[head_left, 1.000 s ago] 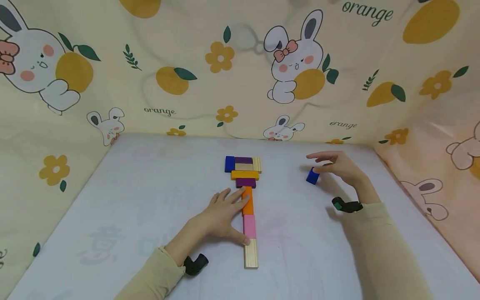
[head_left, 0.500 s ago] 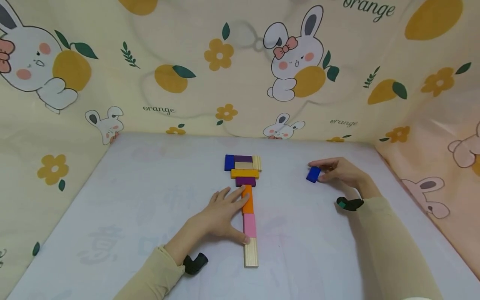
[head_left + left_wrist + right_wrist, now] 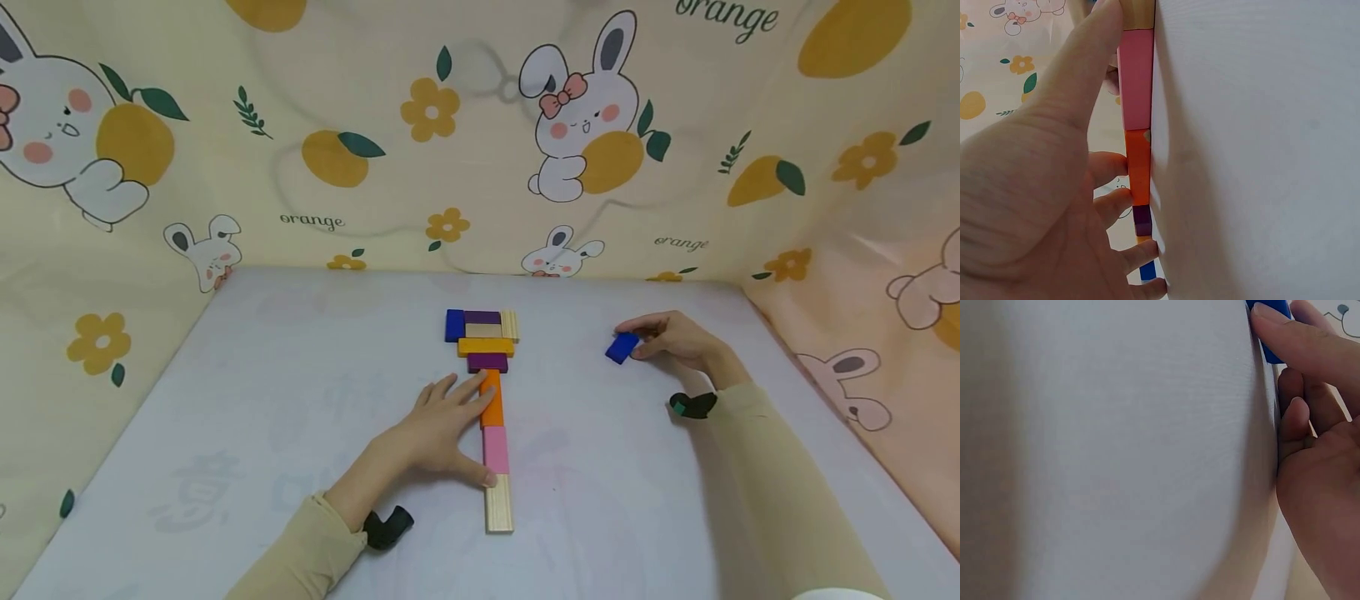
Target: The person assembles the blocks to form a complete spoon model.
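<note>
My right hand [image 3: 678, 340] pinches a small blue block [image 3: 621, 348] between thumb and fingers at the table's right side. My left hand [image 3: 442, 425] lies spread beside a column of blocks. Its index finger touches the orange block [image 3: 492, 408], and its thumb tip is where the pink block [image 3: 496, 450] meets a plain wooden block [image 3: 498, 508]. Above the orange one come a purple block [image 3: 487, 363] and a yellow block [image 3: 486, 347]. Topping them are a blue block [image 3: 454, 326], a purple block [image 3: 482, 317] and two plain wooden pieces [image 3: 510, 325].
A white table [image 3: 315, 333] carries the blocks. Behind and beside it hangs a cream cloth [image 3: 375, 50] printed with rabbits and oranges. Black camera mounts [image 3: 388, 528] sit on both wrists.
The right hand's fingers have closed on the blue block, which has turned a little. The left hand stays in place on the column. The head view shifts slightly.
</note>
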